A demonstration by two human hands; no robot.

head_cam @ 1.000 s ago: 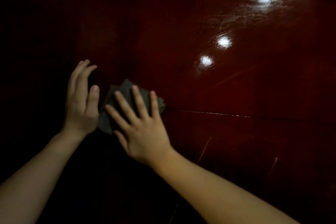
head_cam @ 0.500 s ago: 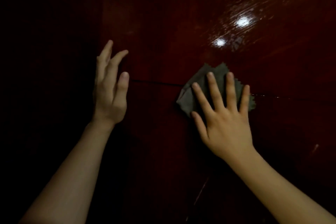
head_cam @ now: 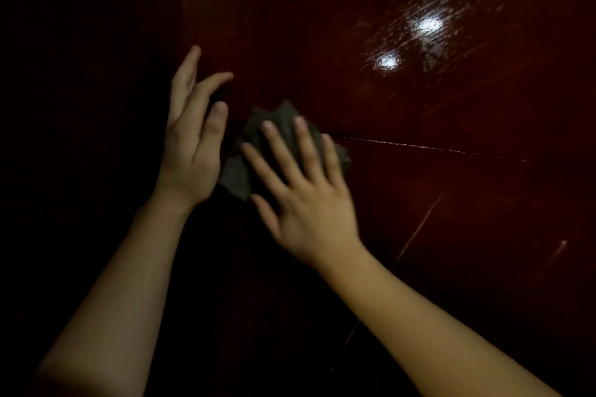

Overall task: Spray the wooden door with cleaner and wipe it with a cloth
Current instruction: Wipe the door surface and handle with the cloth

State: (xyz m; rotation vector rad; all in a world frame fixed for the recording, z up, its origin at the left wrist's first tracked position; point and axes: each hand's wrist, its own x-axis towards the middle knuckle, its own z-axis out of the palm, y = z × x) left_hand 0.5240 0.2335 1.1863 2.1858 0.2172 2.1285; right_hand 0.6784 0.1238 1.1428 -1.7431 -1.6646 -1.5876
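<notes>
Dim light here, and the dark red glossy wooden door (head_cam: 451,113) fills the whole view. Right in the middle sits the small grey crumpled cloth with a zigzag edge (head_cam: 237,176), flat against the door panel. The right hand (head_cam: 309,203) is spread on top of that cloth, fingers straight and fanned out, palm pressing it to the wood, nothing curled around it. Just left of the cloth, the left hand (head_cam: 190,151) stands edge-on, fingers extended and loose, holding nothing; the thumb comes right up to the cloth's left edge. Whether that hand touches the door, I cannot tell. Running off to the right from the cloth is a thin horizontal groove (head_cam: 419,147) in the door, catching a little light. Up and to the right of the cloth, two bright white light reflections (head_cam: 427,24) glare off the varnish, with wet-looking streaks and speckles around them. Below and to the right of the cloth, a pale slanted scratch (head_cam: 419,229) shows on the wood. Left of the cloth, the door fades into black.
</notes>
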